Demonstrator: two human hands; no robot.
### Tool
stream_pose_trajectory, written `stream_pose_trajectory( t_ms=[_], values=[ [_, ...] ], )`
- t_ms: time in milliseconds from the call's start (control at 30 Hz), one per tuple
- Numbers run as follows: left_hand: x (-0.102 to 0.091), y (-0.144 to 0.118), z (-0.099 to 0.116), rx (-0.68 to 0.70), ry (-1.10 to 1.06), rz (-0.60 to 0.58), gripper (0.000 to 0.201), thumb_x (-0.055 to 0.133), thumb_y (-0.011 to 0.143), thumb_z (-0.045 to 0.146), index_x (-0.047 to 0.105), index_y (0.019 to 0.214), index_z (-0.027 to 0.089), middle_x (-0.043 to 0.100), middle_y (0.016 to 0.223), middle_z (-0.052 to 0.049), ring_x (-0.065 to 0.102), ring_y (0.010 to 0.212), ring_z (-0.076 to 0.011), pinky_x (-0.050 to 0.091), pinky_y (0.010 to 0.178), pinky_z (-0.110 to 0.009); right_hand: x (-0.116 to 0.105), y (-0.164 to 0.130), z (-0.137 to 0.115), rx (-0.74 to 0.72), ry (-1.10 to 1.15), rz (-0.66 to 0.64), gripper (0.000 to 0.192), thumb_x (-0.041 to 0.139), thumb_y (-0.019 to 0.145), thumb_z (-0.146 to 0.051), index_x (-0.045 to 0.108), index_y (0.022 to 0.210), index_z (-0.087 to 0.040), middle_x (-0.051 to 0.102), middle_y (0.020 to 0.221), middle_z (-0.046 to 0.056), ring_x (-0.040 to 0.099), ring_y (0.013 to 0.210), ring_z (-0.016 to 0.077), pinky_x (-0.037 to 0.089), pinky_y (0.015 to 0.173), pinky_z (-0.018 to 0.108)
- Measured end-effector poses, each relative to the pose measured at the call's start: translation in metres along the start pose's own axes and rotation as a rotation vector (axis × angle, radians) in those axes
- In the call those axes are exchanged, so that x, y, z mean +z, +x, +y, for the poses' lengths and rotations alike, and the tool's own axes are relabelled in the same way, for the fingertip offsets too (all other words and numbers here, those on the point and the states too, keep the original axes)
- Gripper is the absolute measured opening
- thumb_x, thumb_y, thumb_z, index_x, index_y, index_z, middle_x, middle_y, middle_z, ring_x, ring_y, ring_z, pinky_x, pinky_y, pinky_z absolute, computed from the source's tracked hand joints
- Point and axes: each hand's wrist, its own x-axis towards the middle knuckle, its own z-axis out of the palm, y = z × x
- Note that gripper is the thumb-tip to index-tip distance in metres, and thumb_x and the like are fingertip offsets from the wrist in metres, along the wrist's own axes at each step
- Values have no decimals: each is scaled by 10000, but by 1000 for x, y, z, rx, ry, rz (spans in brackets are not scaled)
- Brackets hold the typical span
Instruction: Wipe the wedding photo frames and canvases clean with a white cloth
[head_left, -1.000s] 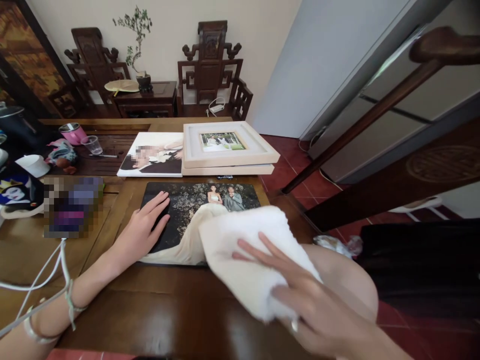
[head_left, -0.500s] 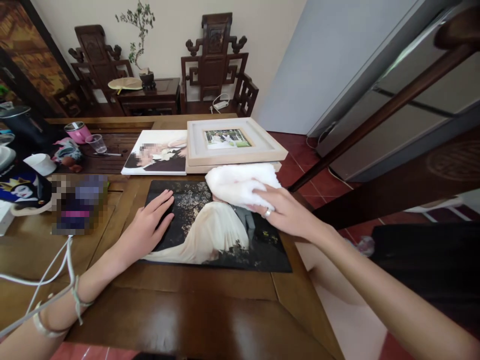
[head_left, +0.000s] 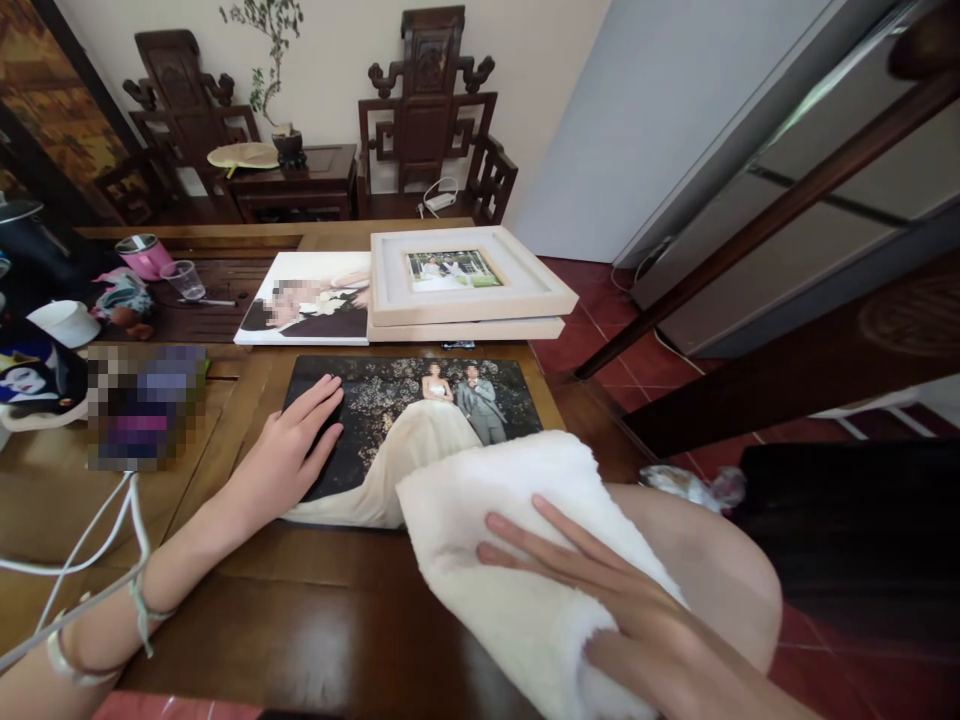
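Red tiles cover the floor [head_left: 817, 670], and against the pale far wall two dark carved wooden chairs [head_left: 426, 120] flank a small side table [head_left: 330, 165] with a potted plant [head_left: 287, 148] and a pale hand fan [head_left: 244, 156] on it. Seen from the head camera, a brown wooden worktop [head_left: 315, 620] fills the middle of the view.

On it, near the person, lies a dark photo panel [head_left: 409, 430] showing a couple, one in a long cream dress. The left hand [head_left: 289, 445] rests palm down on its left edge, fingers slightly parted, holding nothing. At the panel's near right corner is a white towel [head_left: 506, 625], covering that corner and reaching past the worktop's near area toward the person. The right hand [head_left: 600, 580] lies over the towel with its fingers stretched out and spread; its thumb is hidden, so I cannot tell whether it grips the cloth.

Just beyond the panel sit a white photo canvas [head_left: 307, 300] and, beside it, a pale picture frame [head_left: 465, 314] stacked on another. Farther left are a pink mug [head_left: 144, 258], a clear plastic cup [head_left: 186, 282] and a white bowl [head_left: 64, 323]. A white cable [head_left: 135, 525] passes by the left forearm.
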Motion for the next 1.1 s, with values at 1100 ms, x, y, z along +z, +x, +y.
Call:
stream_pose_trajectory(
  t_ms=[1100],
  values=[
    [1,-2,-2,5,14,1,449,356,1013,328,437,1429,181,375,1553,-108,324,1447,-239,349,1139,-504,-3,30,17,38,-64,25,167,470,790,-126,592,723,-219,554,1398,171,472,1334,296,353,1128,513]
  ],
)
